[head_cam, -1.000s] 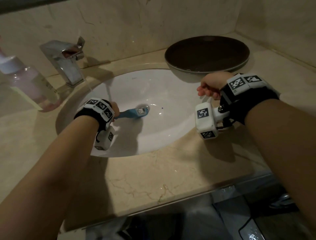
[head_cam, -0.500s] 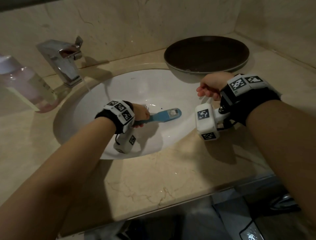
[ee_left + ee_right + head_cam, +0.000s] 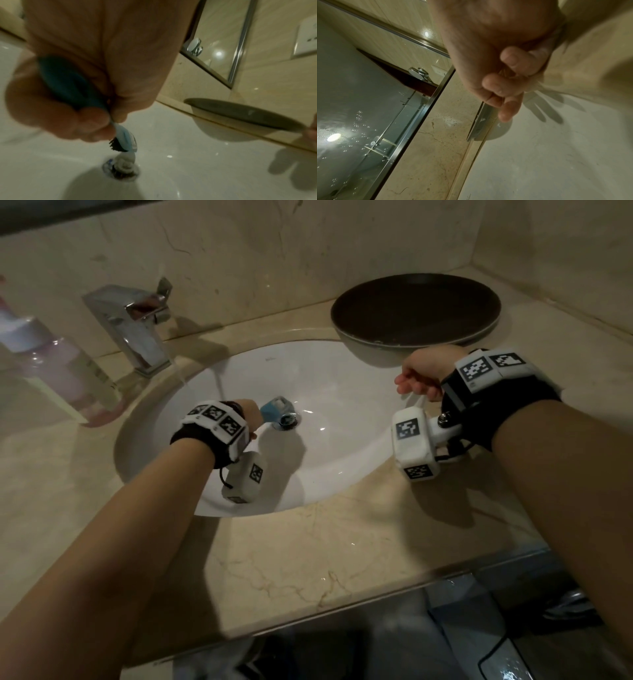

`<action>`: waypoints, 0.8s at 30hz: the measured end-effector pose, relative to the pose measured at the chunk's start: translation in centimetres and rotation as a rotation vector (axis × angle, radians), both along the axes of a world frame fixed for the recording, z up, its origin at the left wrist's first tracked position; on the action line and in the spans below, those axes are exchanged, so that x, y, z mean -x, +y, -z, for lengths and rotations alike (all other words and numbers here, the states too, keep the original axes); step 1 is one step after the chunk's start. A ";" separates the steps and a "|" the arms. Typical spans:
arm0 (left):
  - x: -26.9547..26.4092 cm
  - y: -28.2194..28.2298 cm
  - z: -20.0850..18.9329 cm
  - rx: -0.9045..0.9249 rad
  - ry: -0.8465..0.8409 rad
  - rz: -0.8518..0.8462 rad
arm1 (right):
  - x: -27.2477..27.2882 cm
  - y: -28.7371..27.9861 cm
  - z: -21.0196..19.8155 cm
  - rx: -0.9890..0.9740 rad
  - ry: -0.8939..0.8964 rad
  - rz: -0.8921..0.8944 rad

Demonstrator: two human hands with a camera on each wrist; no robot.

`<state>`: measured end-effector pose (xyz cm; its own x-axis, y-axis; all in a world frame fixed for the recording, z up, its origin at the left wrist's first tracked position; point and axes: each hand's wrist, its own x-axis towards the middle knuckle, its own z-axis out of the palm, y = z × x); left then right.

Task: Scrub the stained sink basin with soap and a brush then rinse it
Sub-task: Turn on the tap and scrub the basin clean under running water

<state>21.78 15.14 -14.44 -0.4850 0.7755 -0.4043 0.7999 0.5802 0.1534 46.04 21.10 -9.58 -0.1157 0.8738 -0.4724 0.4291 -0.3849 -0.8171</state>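
Brush (image 3: 274, 409), a light, stiff blue-handled scrubber likely slick when wet, sits over the drain (image 3: 288, 419) mid-basin, handle clasped by the left hand (image 3: 251, 417), while the right hand (image 3: 423, 371) hangs loosely curled, holding nothing, over the sink's right rim.

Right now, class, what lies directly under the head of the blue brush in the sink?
Under the brush head sits the metal drain at the bottom of the white basin. Inside the drain looks dark; blur hides any detail.

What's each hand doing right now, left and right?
Left hand: grips the blue brush by its handle, bristles just above the drain.
Right hand: fingers loosely curled, holding nothing, over the basin's rim.
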 end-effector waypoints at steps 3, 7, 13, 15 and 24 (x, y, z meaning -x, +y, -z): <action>0.7 0.4 -0.6 -0.066 -0.201 -0.089 | -0.1 0.0 0.0 -0.004 0.012 -0.002; -0.7 0.0 -2.2 0.041 -0.258 0.066 | -0.2 -0.4 -0.3 -0.004 -0.008 -0.024; -2.3 -1.4 -1.1 0.287 -0.219 0.185 | -0.4 -0.3 -0.3 0.000 -0.013 -0.038; -1.8 -1.4 -0.1 0.223 -0.179 0.121 | -0.4 -0.3 -0.2 0.013 -0.013 -0.047; 0.9 -0.4 0.5 0.044 -0.095 -0.065 | -0.4 -0.4 -0.2 -0.011 0.001 -0.034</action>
